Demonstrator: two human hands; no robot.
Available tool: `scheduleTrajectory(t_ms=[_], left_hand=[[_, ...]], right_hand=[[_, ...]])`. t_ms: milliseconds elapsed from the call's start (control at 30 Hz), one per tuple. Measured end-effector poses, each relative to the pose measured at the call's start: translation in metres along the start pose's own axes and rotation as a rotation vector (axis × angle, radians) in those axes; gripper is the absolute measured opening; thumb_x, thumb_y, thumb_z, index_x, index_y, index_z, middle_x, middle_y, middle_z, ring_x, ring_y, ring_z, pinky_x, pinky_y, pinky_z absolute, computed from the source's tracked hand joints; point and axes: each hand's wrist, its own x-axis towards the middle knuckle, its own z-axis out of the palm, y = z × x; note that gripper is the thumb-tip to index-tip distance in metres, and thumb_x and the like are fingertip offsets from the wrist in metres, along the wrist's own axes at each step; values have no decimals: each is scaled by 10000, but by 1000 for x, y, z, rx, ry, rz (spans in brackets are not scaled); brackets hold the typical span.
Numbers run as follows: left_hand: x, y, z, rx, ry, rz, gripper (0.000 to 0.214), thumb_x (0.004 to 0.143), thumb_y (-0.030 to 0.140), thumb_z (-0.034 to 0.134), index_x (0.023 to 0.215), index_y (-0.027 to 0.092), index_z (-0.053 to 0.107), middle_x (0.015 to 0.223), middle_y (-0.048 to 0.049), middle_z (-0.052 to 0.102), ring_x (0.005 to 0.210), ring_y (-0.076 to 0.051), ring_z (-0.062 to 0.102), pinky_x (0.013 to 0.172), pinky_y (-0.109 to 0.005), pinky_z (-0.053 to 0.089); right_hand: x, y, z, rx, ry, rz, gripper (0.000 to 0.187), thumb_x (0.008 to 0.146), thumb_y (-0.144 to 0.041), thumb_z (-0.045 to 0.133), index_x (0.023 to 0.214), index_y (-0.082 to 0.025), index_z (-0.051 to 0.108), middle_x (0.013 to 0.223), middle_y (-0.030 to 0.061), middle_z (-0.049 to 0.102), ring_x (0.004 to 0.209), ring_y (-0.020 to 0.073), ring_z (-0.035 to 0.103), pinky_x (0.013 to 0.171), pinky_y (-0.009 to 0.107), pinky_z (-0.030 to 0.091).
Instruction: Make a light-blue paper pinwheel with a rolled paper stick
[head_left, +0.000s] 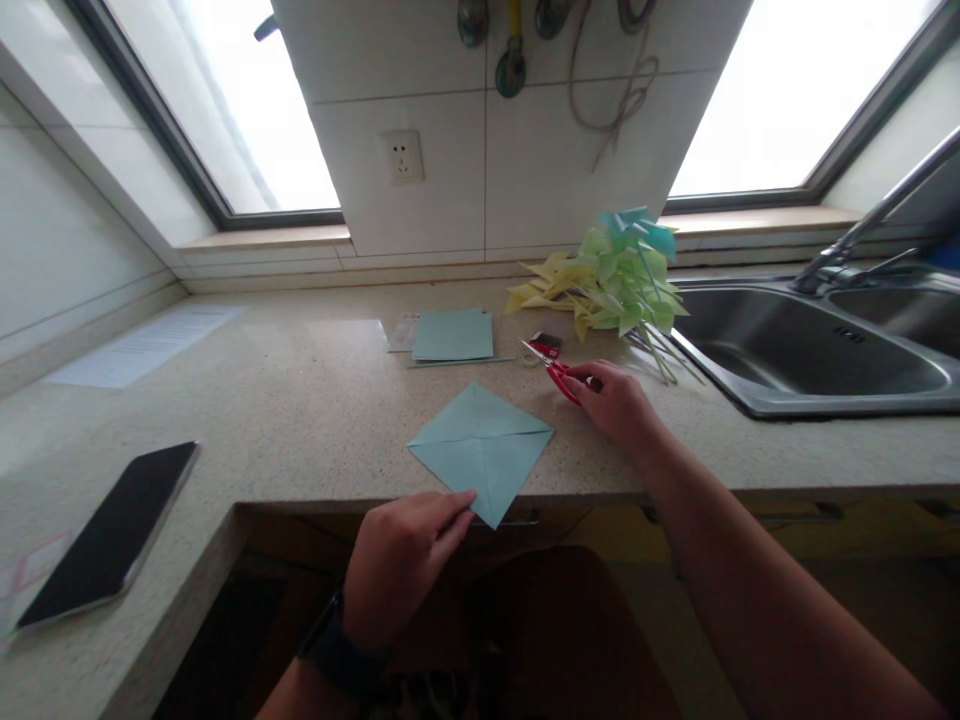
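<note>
A square sheet of light blue paper (pixel 480 450), creased along both diagonals, lies cornerwise at the counter's front edge. My left hand (pixel 412 545) pinches its lower left side near the corner that juts past the edge. To the right, my right hand (pixel 611 395) has its fingers closed on the red handles of a pair of scissors (pixel 556 374), whose blades point to the back left. Behind the creased sheet lies a stack of blue paper squares (pixel 452 335) with a thin stick along its front. A small dark and red item (pixel 546 344) lies just beyond the scissors.
Yellow, green and blue paper pinwheels (pixel 619 270) lie heaped at the back, left of the steel sink (pixel 810 345). A black tablet (pixel 112 535) lies at the left, with a printed sheet (pixel 146 345) farther back. The counter's front edge (pixel 315 503) runs before me.
</note>
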Motion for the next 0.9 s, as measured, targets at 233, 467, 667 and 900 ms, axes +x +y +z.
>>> scheduleTrajectory(t_ms=[233,467,667,900], left_hand=[[-15,0,18,-300,172,-182,155,915,237,702,1030,249,804,1016,-54,814,927,-237,754,839,-357,590],[-20,-2,30,-609,226,-363,170,871,272,753,1006,172,778,943,-73,810,858,-232,760,793,-356,597],[-24,-1,33,-706,187,-429,228,966,328,687,1092,138,688,1006,-50,726,849,-191,710,787,-389,605],[-26,-1,35,-792,236,-477,252,982,329,660,1156,146,659,1112,-74,697,914,-208,699,795,-397,606]], right_hand=[[-4,0,1,137,26,9,279,1003,-356,628,1219,-181,647,1232,91,665,1018,223,677,872,428,587],[-9,0,2,371,24,44,308,1000,-355,633,1247,-171,632,1238,94,660,1027,232,678,871,437,588],[-17,-13,-2,632,-22,114,312,1002,-359,630,1250,-171,629,1231,94,662,1013,227,681,858,430,593],[-71,-44,-16,886,28,151,276,1005,-364,624,1194,-164,639,1124,72,682,895,189,684,775,372,598]])
